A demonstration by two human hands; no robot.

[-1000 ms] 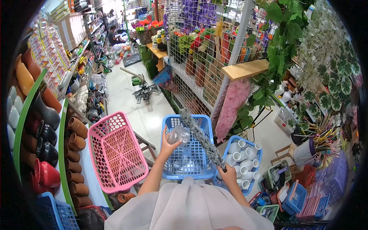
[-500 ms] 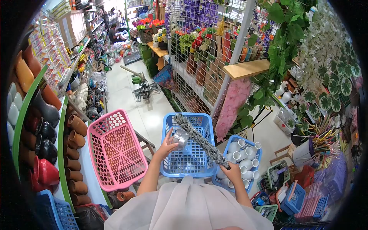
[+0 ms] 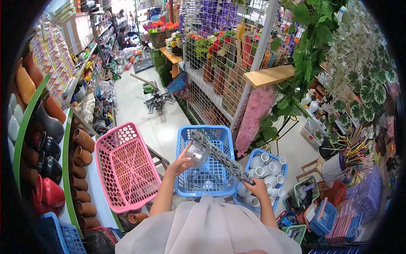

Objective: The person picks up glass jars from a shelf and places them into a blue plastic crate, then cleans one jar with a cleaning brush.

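Note:
My left hand (image 3: 179, 164) is closed around a clear glass jar (image 3: 198, 155), tilted over the blue basket (image 3: 182, 186) in front of me. In my right hand (image 3: 257, 187) is the handle end of a grey fluffy duster (image 3: 223, 159). The duster slants up and left across the basket, its far end right beside the jar. Something clear and glassy shows at the bottom of this basket. Close to my right hand, a second blue basket (image 3: 282, 186) holds several white vases (image 3: 270, 169).
An empty pink basket (image 3: 158, 180) stands to the left, near shelves with terracotta pots (image 3: 86, 207) and dark and red vases. Ahead, a white wire rack (image 3: 237, 106) borders a tiled aisle, where a black metal-and-wood device (image 3: 156, 99) stands. Smaller baskets (image 3: 323, 218) crowd the lower right.
The jar has turned slightly and shifted a little with my left hand, and the duster's far end has dropped slightly toward it. The whole view has shifted slightly.

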